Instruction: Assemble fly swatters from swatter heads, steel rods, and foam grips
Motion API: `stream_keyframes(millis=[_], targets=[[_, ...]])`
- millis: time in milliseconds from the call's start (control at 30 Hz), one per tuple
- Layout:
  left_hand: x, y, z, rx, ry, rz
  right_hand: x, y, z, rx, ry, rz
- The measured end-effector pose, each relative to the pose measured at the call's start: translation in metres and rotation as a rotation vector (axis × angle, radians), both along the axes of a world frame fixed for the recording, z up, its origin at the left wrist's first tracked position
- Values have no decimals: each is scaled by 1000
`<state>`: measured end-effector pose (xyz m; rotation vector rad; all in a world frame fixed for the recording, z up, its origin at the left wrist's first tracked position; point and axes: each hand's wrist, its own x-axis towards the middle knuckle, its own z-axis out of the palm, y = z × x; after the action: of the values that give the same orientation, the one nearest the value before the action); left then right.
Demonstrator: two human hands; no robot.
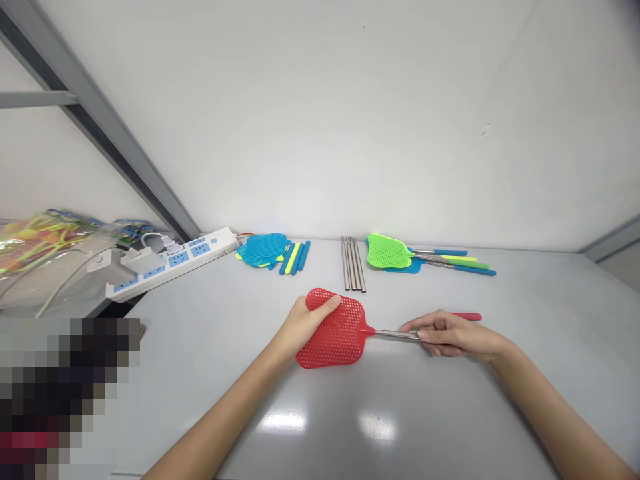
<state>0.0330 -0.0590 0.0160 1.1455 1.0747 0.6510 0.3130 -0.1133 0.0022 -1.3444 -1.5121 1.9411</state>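
Note:
A red fly swatter head (336, 337) is joined to a metal rod (397, 335) above the grey table. My left hand (303, 323) grips the head at its left edge, the thumb lying on top. Around the rod, my right hand (447, 335) closes with thumb and fingers. Just behind the right hand lies a red handle grip (469, 317), partly hidden by the fingers. Farther back, several loose metal rods (354, 265) lie side by side. To their right is a stack of fly swatters (393, 253) with green and blue heads and coloured handles.
Blue and yellow swatter heads (263, 249) are piled at the back, beside several blue and yellow handle grips (296, 258). A white power strip (185, 259) with plugs runs along the left. Plastic bags (45, 253) lie at far left. A wall (375, 133) rises behind the table.

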Motion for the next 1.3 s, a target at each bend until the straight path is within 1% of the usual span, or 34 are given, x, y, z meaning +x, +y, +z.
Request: stream_keyframes(millis=[300,767,1000,1100,1200,1300], targets=[[0,1,1,-22,27,2,0,0,1,-15,13,6],[1,1,2,-28,18,15,0,1,0,-4,-5,3],[1,2,7,-67,9,15,-1,0,2,-9,-2,-1],[2,2,9,-118,-2,15,-1,0,2,-7,3,0],[1,2,9,-173,-5,21,-1,0,1,-6,5,-2],[1,2,7,-174,-26,33,0,0,1,-5,5,1]])
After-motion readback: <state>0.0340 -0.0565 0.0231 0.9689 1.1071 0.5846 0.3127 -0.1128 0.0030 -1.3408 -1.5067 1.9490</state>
